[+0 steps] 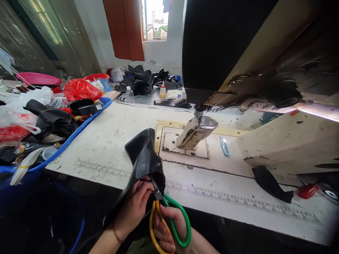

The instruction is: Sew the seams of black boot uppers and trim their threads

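My left hand (134, 206) is closed on a piece of black leather (144, 155) that stands up over the near edge of the white sewing table (111, 134). The fingers of my right hand (169, 225) are wrapped through the handles of scissors (166, 220), one handle green and one yellow. The scissor blades meet the lower edge of the leather, just beside my left fingers. Behind the leather is the sewing machine (238, 53), with its presser foot (194, 132) over the metal plate.
A blue tray (79, 128) at the left holds bags, black pieces and a red bag. Small blue thread snips (224, 145) lie right of the presser foot. A black scrap (272, 185) and a red object (307, 190) lie at the right. Black leather pieces and bottles sit at the back.
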A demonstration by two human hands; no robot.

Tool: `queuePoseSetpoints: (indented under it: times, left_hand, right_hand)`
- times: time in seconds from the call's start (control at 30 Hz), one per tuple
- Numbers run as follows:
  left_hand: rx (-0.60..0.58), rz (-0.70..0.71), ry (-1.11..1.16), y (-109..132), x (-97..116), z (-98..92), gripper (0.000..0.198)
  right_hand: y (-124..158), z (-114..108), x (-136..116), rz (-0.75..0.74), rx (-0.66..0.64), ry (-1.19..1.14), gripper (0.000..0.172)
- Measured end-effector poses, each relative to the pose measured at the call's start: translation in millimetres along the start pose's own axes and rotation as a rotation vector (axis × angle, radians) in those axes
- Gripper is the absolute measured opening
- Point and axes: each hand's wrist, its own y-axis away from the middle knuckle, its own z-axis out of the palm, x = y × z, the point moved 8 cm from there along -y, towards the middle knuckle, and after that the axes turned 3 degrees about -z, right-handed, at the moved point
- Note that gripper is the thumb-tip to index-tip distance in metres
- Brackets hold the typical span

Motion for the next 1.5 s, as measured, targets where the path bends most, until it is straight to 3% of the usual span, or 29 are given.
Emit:
queuePoseSetpoints:
  times: [0.17, 0.33, 0.43, 0.53, 0.67, 0.77, 0.87, 1.0, 1.17, 1.33, 1.5]
  left_hand:
    - [-0.065, 0.034, 0.141, -5.7, 6.0, -3.0, 0.020]
    - [-0.086, 0.013, 0.133, -0.9, 2.5, -4.3, 0.018]
    - [-0.050, -0.069, -0.044, 1.8, -3.0, -2.4, 0.019]
    - [-0.009, -0.178, -0.367, -4.8, -8.7, 5.9, 0.020]
    - [-0.050, -0.244, -0.599, -22.3, -15.0, 22.6, 0.026]
    - [-0.069, -0.220, -0.564, -28.2, -18.6, 26.2, 0.031]
    - [-0.078, -0.198, -0.529, -27.0, -22.5, 23.9, 0.030]
    - [-0.084, -0.180, -0.483, -27.9, -23.1, 22.1, 0.031]
    - [-0.081, -0.131, -0.403, -32.0, -17.4, 23.8, 0.028]
    - [-0.079, -0.053, -0.313, -28.1, -14.9, 25.6, 0.028]
    - [-0.081, -0.021, -0.262, -29.4, -15.6, 24.4, 0.029]
  right_hand:
    - [-5.8, 9.0, -4.1, 0.006, 0.052, -0.063, 0.043]
    - [-12.6, 11.9, -4.6, 0.015, 0.147, -0.079, 0.045]
    - [-1.6, 9.3, -2.9, 0.023, 0.230, 0.057, 0.051]
    - [26.4, 0.5, -7.5, 0.022, 0.356, 0.378, 0.058]
    - [63.6, -13.3, -19.8, 0.036, 0.499, 0.656, 0.065]
    - [68.3, -17.8, -18.3, 0.062, 0.473, 0.664, 0.067]
    - [54.9, -14.2, -4.8, 0.076, 0.359, 0.525, 0.070]
    - [33.5, 4.5, 11.5, 0.041, 0.205, 0.273, 0.067]
    - [21.5, 31.3, 12.2, -0.093, 0.089, 0.011, 0.055]
    - [18.3, 26.0, 17.9, -0.102, 0.148, -0.044, 0.055]
    - [33.8, 4.5, 12.6, -0.111, 0.305, 0.231, 0.058]
